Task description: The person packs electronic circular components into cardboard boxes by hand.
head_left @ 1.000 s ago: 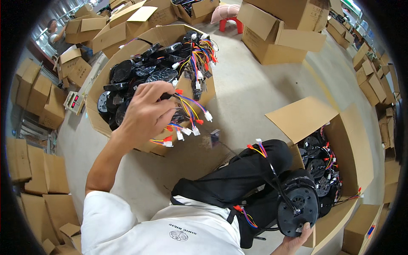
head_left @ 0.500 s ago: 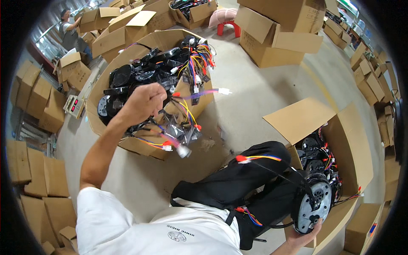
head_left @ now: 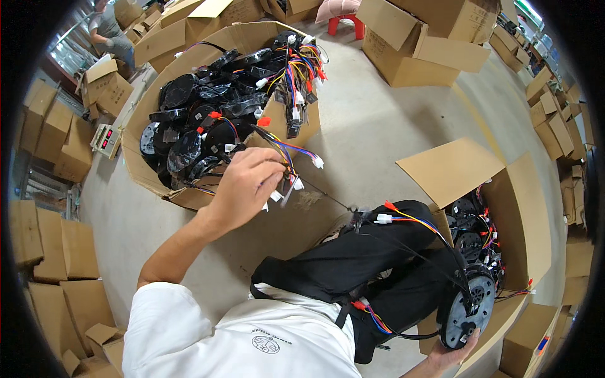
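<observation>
My left hand (head_left: pixel 247 186) is closed in a pinch beside the near rim of the left carton (head_left: pixel 142 170). From its fingertips a thin black cord (head_left: pixel 324 194) runs to a small dark clump above my knee. Coloured wires with white plugs (head_left: pixel 309 154) hang around those fingers. My right hand (head_left: pixel 455 354) grips the lower edge of a round grey-and-black motor unit (head_left: pixel 457 315), tilted by my right leg. Black leads from this unit cross my thighs and end in coloured wires with red and white connectors (head_left: pixel 386 218). The right fingers are partly hidden beneath it.
The left carton holds many black round units (head_left: pixel 179 91), some in clear film. At my right stands an open carton (head_left: pixel 526 233) with similar units. More cardboard boxes (head_left: pixel 409 57) surround the floor. A small scale display (head_left: pixel 107 140) and another person (head_left: pixel 112 34) are at far left.
My left hand has moved right and nearer, away from the carton's contents, and now has a thin cord at its fingertips. My right hand still holds the motor unit in nearly the same place.
</observation>
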### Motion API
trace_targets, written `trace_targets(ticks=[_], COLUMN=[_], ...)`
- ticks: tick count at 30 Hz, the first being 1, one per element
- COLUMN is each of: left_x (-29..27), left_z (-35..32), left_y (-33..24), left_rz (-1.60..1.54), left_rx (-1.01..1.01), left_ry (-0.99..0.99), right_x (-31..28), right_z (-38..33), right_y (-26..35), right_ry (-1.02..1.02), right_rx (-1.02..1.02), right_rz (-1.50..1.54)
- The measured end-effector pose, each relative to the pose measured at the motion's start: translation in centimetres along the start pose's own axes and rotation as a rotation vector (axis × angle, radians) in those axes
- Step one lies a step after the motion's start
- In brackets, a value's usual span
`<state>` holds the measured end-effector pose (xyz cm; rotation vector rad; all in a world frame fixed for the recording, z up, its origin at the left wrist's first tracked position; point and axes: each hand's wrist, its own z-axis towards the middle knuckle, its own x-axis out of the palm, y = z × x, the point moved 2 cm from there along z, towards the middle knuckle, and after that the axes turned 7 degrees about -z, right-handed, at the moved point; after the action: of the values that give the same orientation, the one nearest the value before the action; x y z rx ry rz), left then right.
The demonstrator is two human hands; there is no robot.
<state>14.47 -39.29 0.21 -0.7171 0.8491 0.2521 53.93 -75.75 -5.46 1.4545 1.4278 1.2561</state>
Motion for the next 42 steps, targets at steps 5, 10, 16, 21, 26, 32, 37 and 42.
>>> trace_targets(ticks=[5,10,16,21,26,32,37,42], left_x=[0.9,2.9,2.6,3.1,2.8,2.7,4.5,6.1], left_z=[-1.8,-2.6,-3.1,-4.6,-6.0,-3.9,-4.1,-4.7], left_y=[-1.6,-0.9,0.7,1.0,2.4,2.4,3.9,4.2], left_rz=[-0.054,0.123,0.006,-0.361,-0.702,-0.912,-0.585,-0.445], left_rx=[-0.085,-0.027,-0.077,-0.428,-0.82,-0.98,-0.963,-0.794], left_ry=[-0.049,-0.084,-0.008,-0.157,0.017,-0.032,-0.241,-0.321], right_x=[-0.6,-0.5,1.3,4.1,5.1,4.6,4.3,2.4], right_z=[0.3,0.2,-1.4,-2.8,-3.4,-2.6,-3.8,-3.9], right_y=[0.0,0.2,1.0,2.7,3.3,3.7,4.8,5.4], right_ry=[-0.018,0.03,-0.066,0.026,0.033,-0.008,0.085,0.011], right_rx=[-0.016,-0.013,0.012,-0.073,-0.1,-0.088,-0.199,-0.178], right_rz=[-0.03,-0.001,-0.008,-0.087,-0.142,-0.114,-0.071,-0.103])
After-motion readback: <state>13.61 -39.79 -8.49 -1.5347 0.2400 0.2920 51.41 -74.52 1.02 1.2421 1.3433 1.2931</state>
